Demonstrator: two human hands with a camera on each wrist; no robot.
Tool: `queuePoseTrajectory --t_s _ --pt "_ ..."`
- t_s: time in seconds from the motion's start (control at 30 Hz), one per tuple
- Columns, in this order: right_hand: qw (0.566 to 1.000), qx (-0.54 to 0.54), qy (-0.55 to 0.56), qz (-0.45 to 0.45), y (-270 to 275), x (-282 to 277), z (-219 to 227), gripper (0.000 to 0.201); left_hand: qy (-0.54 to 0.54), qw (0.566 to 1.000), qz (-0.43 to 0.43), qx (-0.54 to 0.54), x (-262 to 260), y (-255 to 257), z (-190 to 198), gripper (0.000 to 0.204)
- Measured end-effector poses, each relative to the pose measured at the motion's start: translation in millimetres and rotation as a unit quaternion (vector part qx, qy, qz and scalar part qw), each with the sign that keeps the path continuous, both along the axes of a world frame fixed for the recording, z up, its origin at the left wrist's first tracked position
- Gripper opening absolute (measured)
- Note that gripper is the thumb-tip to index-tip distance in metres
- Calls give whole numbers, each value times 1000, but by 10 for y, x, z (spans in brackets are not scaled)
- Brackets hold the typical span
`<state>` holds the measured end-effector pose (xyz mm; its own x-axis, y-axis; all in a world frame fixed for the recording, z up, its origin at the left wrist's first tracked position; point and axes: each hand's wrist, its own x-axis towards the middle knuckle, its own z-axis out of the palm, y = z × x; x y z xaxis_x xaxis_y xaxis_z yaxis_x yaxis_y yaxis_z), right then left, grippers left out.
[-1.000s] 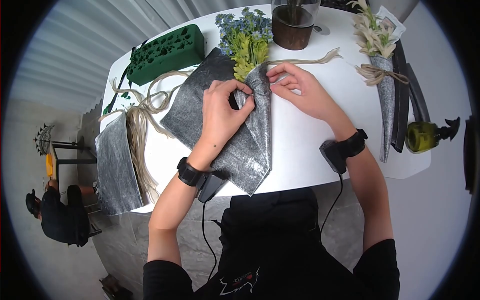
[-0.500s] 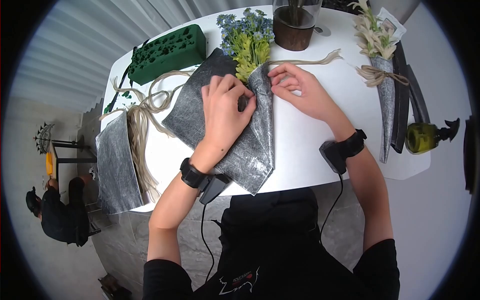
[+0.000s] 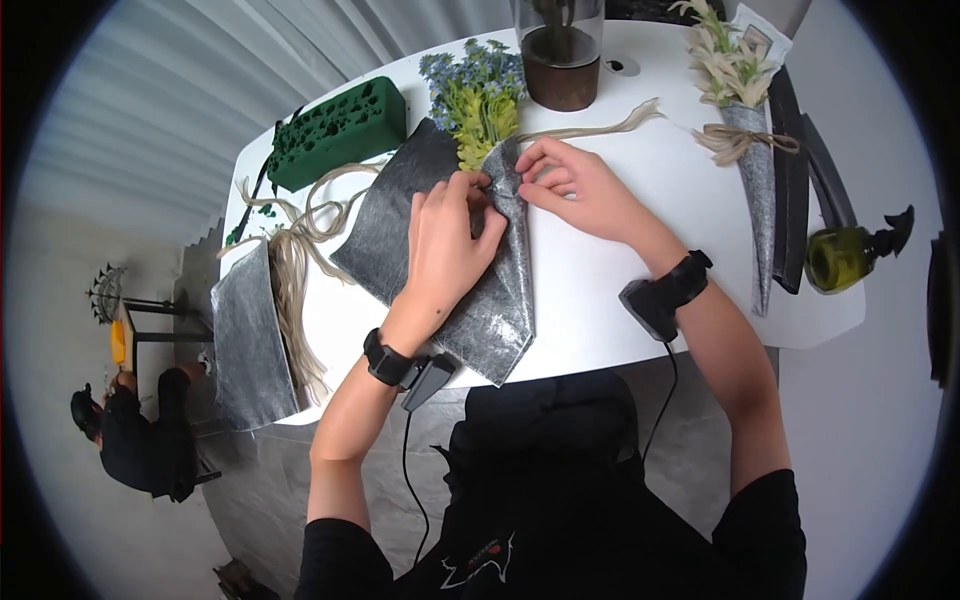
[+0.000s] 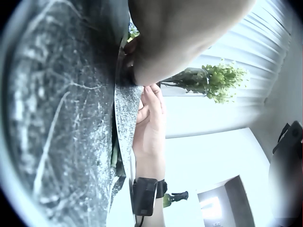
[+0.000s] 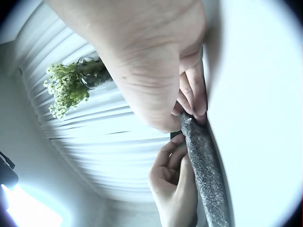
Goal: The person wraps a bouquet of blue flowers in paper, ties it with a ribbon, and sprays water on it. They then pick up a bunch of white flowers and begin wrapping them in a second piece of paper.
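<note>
Gripping the rolled far part of a grey sheet [image 3: 497, 335], the left hand [image 3: 440, 245] works from the left and the right hand [image 3: 585, 198] from the right. The grip of the left hand is bent together on the overlapping fold; that of the right hand is clamped on the outer edge, its fingertips against the roll. The fold lies between the two grips, and the sheet extends from them to a pointed near end at the near edge of the worktop [image 3: 600, 300]. Blue flowers [image 3: 472, 75] and yellow-green leaves [image 3: 480, 120] emerge from the sheet's mouth, just on the far side of both hands. In the left wrist view, green stems [image 4: 115, 153] show in the opening of the sheet.

Far left lies a green foam block [image 3: 338, 133], with tan cords [image 3: 287, 285] and a second grey sheet [image 3: 253, 345] nearer. A glass vase [image 3: 562, 65] stands at the far side. At right, a wrapped bouquet [image 3: 760, 195] with a tan bow lies near a green spray bottle [image 3: 838, 260].
</note>
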<state>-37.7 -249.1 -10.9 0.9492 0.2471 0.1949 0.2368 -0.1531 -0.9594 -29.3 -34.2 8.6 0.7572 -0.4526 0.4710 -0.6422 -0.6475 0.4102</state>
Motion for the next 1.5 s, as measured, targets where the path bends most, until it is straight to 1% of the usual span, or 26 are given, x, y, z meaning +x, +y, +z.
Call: queuePoseTrajectory --t_s 0.07,0.1,0.17,0.2,0.27,0.3,0.37,0.5,0.6,0.67,0.7,0.77,0.8,0.87,0.9,0.97,1.0,1.07,1.13,1.2,1.27,1.3,1.37,1.4,1.47,1.5 --pt "1000 24 7 7 4 -9 -5 18 23 999 2 -28 2 -15 31 25" --pt "1000 28 4 6 -5 -15 -3 18 20 999 1 -25 -10 -27 44 25" --pt "999 1 41 23 -19 -15 21 16 123 992 31 -21 -70 -101 220 38" --pt "999 4 37 23 -19 -15 24 16 120 992 32 -18 -82 -130 274 38" --pt "998 2 48 41 -16 -17 32 19 139 989 43 39 -76 -196 360 60" --pt "998 5 45 41 -16 -20 33 19 136 989 43 43 -74 -227 377 60" --pt "999 14 29 42 -20 -28 43 22 116 989 56 70 -55 -291 388 75" --pt "998 41 7 37 -41 14 -32 24 84 991 54 84 30 -312 307 82" --pt "996 62 21 55 -41 20 -28 27 88 991 67 77 22 -320 308 88" --pt "994 105 -20 40 -11 19 -48 34 75 993 88 33 42 -321 224 96" --pt "993 106 -20 43 -2 25 -55 34 74 993 91 33 61 -319 184 96" --pt "986 156 4 58 1 78 -100 34 97 989 113 13 75 -305 147 99" --pt "986 155 2 61 0 105 -126 34 95 989 115 11 68 -269 133 99" --pt "992 113 -60 17 -72 146 -154 35 143 983 104 -43 91 -196 104 97" --pt "992 113 -62 13 -132 167 -176 35 147 982 100 -64 109 -161 75 98" --pt "992 -56 -95 -61 -220 161 -112 36 147 982 96 -75 63 -107 127 97" --pt "992 -56 -95 -62 -249 150 -91 36 147 981 97 -84 30 -69 146 96" --pt "986 -101 -100 -83 -287 131 -83 32 134 983 95 -83 -25 -3 212 93" --pt "985 -111 -98 -90 -285 103 -92 32 150 976 74 -141 -61 67 303 89" --pt "983 -121 -95 -96 -281 87 -98 32 129 977 65 -155 -93 150 428 86" --pt "974 -156 -137 -88 -272 88 -121 34 115 978 70 -157 -156 214 613 86" --pt "974 -157 -137 -86 -267 89 -136 34 115 978 71 -158 -184 252 683 86" --pt "958 -190 -192 -98 -262 87 -161 34 91 978 73 -175 -243 322 816 85" --pt "958 -190 -191 -98 -267 83 -170 34 70 982 87 -150 -292 343 893 84" --pt "957 -191 -197 -98 -274 67 -156 35 20 991 91 -101 -351 414 913 84" --pt "957 -192 -196 -97 -283 76 -138 35 21 990 91 -102 -407 426 911 84"
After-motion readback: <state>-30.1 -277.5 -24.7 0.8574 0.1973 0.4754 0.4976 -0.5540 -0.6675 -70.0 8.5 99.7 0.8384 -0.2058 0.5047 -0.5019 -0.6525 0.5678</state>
